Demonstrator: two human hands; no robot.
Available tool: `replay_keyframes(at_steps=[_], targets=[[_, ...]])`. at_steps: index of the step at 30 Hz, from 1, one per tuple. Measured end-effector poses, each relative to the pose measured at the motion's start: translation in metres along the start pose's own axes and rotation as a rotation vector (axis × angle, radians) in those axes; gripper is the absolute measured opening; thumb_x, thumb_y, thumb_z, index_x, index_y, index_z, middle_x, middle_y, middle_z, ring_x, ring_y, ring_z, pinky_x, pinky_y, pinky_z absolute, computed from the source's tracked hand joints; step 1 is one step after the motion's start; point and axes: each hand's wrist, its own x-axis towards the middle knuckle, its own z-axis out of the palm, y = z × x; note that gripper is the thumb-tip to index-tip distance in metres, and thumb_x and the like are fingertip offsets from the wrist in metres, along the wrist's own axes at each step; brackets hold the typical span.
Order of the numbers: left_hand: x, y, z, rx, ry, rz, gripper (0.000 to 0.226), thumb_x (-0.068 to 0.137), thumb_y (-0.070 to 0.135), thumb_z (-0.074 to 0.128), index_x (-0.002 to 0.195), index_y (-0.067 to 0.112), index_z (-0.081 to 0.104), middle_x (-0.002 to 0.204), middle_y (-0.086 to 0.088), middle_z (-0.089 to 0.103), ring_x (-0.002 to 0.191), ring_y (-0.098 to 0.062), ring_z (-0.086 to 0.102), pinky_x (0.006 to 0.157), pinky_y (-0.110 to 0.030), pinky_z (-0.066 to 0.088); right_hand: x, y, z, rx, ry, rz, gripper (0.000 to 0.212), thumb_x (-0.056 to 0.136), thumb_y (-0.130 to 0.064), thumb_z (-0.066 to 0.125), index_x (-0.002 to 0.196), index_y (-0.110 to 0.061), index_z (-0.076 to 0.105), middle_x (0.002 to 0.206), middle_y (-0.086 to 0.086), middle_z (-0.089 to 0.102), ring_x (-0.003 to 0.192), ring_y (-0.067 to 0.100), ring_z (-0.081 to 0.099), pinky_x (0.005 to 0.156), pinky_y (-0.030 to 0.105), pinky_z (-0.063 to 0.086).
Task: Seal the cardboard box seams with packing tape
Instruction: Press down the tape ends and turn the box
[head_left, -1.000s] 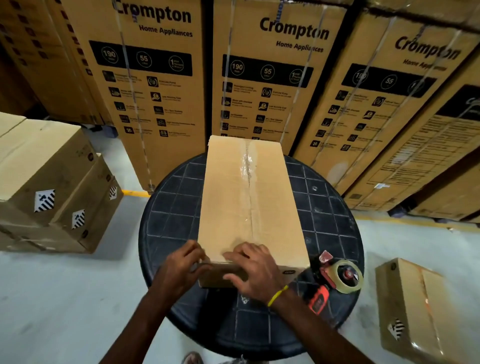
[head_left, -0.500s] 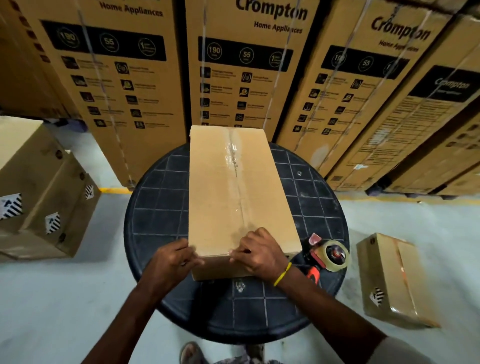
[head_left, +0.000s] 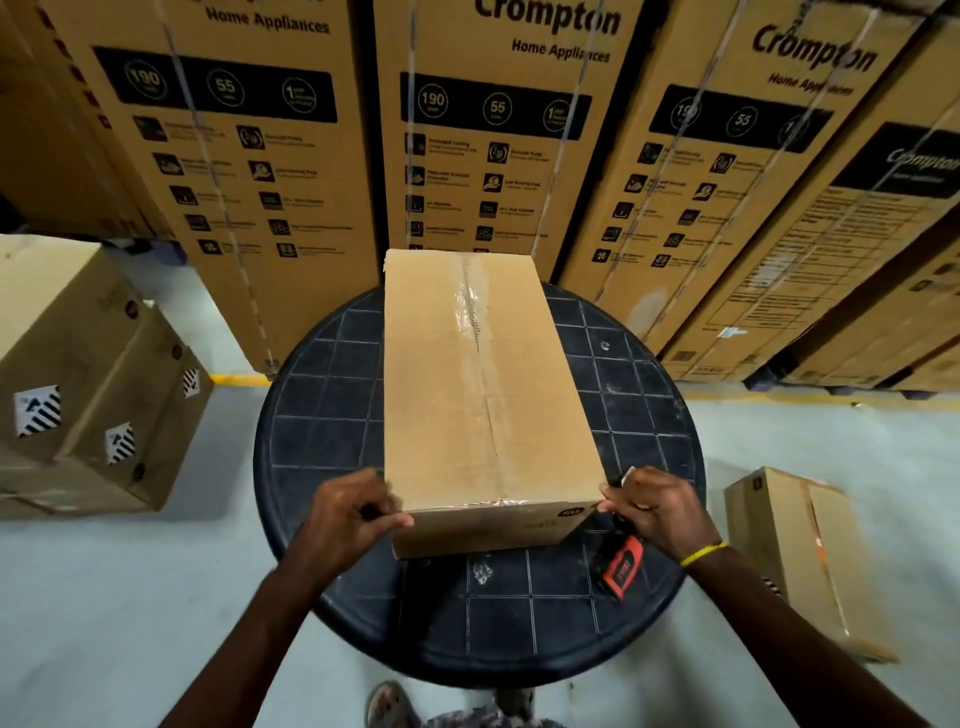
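Note:
A long brown cardboard box (head_left: 467, 389) lies lengthwise on a round black table (head_left: 322, 415). Clear tape (head_left: 475, 322) runs along its top centre seam, and a shiny strip follows the near top edge. My left hand (head_left: 348, 514) grips the near left corner, thumb on the front face. My right hand (head_left: 660, 512) pinches the near right corner with its fingertips. The red-handled tape dispenser (head_left: 621, 566) lies on the table just under my right hand, which hides its roll.
Tall printed cartons (head_left: 493, 130) form a wall right behind the table. Stacked brown boxes (head_left: 78, 364) stand on the floor at left. A smaller taped box (head_left: 810, 551) sits on the floor at right. A yellow line (head_left: 239, 378) marks the floor.
Both hands slid apart along the near top edge, from the middle of the box out to its two corners. My right hand now covers the dispenser's roll.

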Motion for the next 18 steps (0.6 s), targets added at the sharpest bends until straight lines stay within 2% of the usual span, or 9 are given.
replay_keyframes(at_steps=[2, 4, 5, 7, 9, 11, 13, 16, 18], targets=[[0.002, 0.005, -0.003, -0.150, 0.039, -0.187, 0.029, 0.064, 0.039, 0.094, 0.064, 0.022, 0.071, 0.073, 0.009, 0.070, 0.065, -0.013, 0.069, 0.059, -0.030, 0.056, 0.004, -0.005, -0.001, 0.178, 0.003, 0.210, 0.024, 0.072, -0.028, 0.086, 0.092, -0.016, 0.082, 0.086, -0.005, 0.072, 0.074, 0.011, 0.069, 0.068, 0.037, 0.061], [-0.004, 0.011, -0.001, -0.281, 0.106, -0.376, 0.030, 0.058, 0.022, 0.097, 0.079, 0.020, 0.076, 0.076, -0.001, 0.074, 0.062, -0.019, 0.068, 0.062, -0.035, 0.058, 0.007, -0.009, 0.000, 0.391, 0.007, 0.380, 0.026, 0.062, -0.009, 0.092, 0.085, -0.014, 0.083, 0.111, -0.010, 0.071, 0.090, 0.004, 0.073, 0.080, 0.021, 0.061], [-0.007, 0.014, 0.000, -0.361, 0.133, -0.471, 0.040, 0.057, 0.016, 0.096, 0.091, 0.021, 0.077, 0.075, -0.004, 0.075, 0.060, -0.021, 0.065, 0.064, -0.036, 0.058, 0.008, -0.010, 0.001, 0.522, 0.002, 0.460, 0.027, 0.060, 0.000, 0.092, 0.083, -0.011, 0.083, 0.115, -0.011, 0.070, 0.093, 0.002, 0.073, 0.084, 0.018, 0.060], [-0.010, 0.016, 0.005, -0.519, 0.149, -0.619, 0.060, 0.057, 0.010, 0.094, 0.113, 0.019, 0.074, 0.083, -0.007, 0.078, 0.069, -0.024, 0.068, 0.072, -0.035, 0.061, 0.008, -0.014, 0.000, 0.685, -0.019, 0.563, 0.027, 0.060, 0.010, 0.087, 0.083, -0.003, 0.080, 0.098, -0.009, 0.077, 0.088, 0.001, 0.075, 0.090, 0.020, 0.058], [-0.009, 0.016, 0.008, -0.605, 0.147, -0.679, 0.063, 0.059, 0.008, 0.090, 0.120, 0.010, 0.072, 0.103, -0.005, 0.080, 0.093, -0.025, 0.076, 0.078, -0.030, 0.063, 0.005, -0.014, 0.000, 0.724, -0.024, 0.563, 0.027, 0.065, 0.013, 0.083, 0.085, -0.005, 0.079, 0.081, -0.011, 0.079, 0.084, 0.003, 0.075, 0.089, 0.020, 0.058], [-0.008, 0.016, 0.007, -0.641, 0.136, -0.710, 0.061, 0.062, 0.005, 0.086, 0.121, 0.005, 0.071, 0.109, -0.003, 0.079, 0.104, -0.028, 0.074, 0.079, -0.026, 0.062, 0.003, -0.016, -0.002, 0.792, -0.027, 0.550, 0.031, 0.071, 0.018, 0.078, 0.082, -0.011, 0.080, 0.081, -0.009, 0.079, 0.084, 0.005, 0.076, 0.080, 0.018, 0.061], [-0.015, 0.019, 0.003, -0.649, 0.104, -0.734, 0.061, 0.065, 0.003, 0.084, 0.123, 0.003, 0.069, 0.115, -0.007, 0.077, 0.107, -0.031, 0.072, 0.080, -0.026, 0.062, -0.004, -0.019, -0.002, 0.887, -0.030, 0.565, 0.041, 0.076, 0.023, 0.070, 0.077, -0.017, 0.082, 0.084, -0.002, 0.080, 0.086, 0.012, 0.077, 0.074, 0.021, 0.062], [-0.030, 0.028, -0.015, -0.644, 0.007, -0.771, 0.061, 0.068, 0.014, 0.088, 0.125, 0.008, 0.069, 0.121, -0.015, 0.074, 0.103, -0.038, 0.070, 0.083, -0.027, 0.061, -0.021, -0.022, 0.005, 0.932, -0.015, 0.612, 0.048, 0.082, 0.023, 0.065, 0.072, -0.021, 0.083, 0.087, 0.003, 0.081, 0.091, 0.019, 0.077, 0.081, 0.031, 0.063], [-0.025, 0.037, -0.023, -0.500, -0.074, -0.764, 0.075, 0.062, 0.042, 0.095, 0.127, 0.015, 0.069, 0.119, -0.010, 0.075, 0.109, -0.036, 0.070, 0.085, -0.028, 0.060, -0.025, -0.022, 0.010, 0.756, 0.089, 0.610, 0.048, 0.082, 0.020, 0.066, 0.072, -0.023, 0.083, 0.088, 0.004, 0.081, 0.091, 0.018, 0.077, 0.087, 0.036, 0.061]])
